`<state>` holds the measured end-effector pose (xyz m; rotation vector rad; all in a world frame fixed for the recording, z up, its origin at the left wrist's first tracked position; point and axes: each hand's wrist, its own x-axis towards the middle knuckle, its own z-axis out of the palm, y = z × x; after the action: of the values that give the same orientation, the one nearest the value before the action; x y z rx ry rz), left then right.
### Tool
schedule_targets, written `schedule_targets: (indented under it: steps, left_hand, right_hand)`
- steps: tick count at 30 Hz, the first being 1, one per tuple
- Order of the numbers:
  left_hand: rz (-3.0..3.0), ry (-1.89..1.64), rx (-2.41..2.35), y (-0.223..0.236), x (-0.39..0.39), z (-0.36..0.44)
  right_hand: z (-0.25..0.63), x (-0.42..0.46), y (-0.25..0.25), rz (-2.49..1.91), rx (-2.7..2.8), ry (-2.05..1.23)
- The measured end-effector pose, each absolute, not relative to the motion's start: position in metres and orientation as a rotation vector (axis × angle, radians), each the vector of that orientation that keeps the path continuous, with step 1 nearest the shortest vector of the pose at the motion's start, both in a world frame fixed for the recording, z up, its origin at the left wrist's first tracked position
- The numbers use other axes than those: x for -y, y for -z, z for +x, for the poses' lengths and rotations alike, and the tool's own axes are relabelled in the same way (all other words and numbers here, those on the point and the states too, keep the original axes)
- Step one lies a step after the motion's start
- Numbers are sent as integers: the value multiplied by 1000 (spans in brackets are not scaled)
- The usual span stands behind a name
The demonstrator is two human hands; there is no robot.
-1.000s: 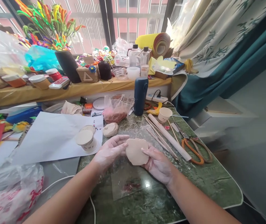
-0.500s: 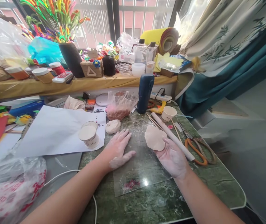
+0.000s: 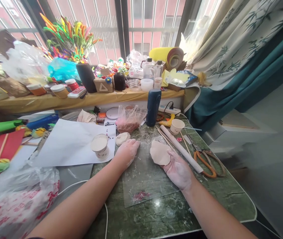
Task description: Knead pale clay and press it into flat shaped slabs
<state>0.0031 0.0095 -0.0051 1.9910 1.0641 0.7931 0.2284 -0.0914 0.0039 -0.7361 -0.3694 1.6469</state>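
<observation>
A flat beige dough disc rests on the upturned fingers of my right hand, just above the green marble table. My left hand, dusted with flour, lies palm down on the table with its fingers curled, close to a small dough lump. A clear plastic sheet lies flat between my two forearms. A paper cup of white flour stands to the left of my left hand.
A white rolling pin, thin wooden sticks and orange-handled scissors lie right of my right hand. A small paper cup, blue bottle and plastic bag stand behind. White paper covers the left. The cluttered sill holds jars and colourful stems.
My hands parted: the right carried the dough disc to the right, near the rolling pin. The left went down flat onto the table, slid forward and curled its fingers near the dough lump.
</observation>
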Motion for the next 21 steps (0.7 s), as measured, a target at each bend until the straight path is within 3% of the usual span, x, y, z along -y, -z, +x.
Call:
schedule_targets:
  steps: [7, 11, 15, 21]
  left_hand:
    - [1912, -849, -1145, -27, -28, 16]
    - [1096, -1045, -1244, -36, -5, 31]
    - [393, -979, -919, -39, 28, 47]
    - [192, -843, -489, -40, 48, 54]
  right_hand:
    - [229, 92, -1, -664, 394, -1673]
    - [221, 93, -6, -697, 451, -1558]
    - [201, 99, -23, -876, 769, -1226]
    - [183, 114, -40, -1014, 1529, -975]
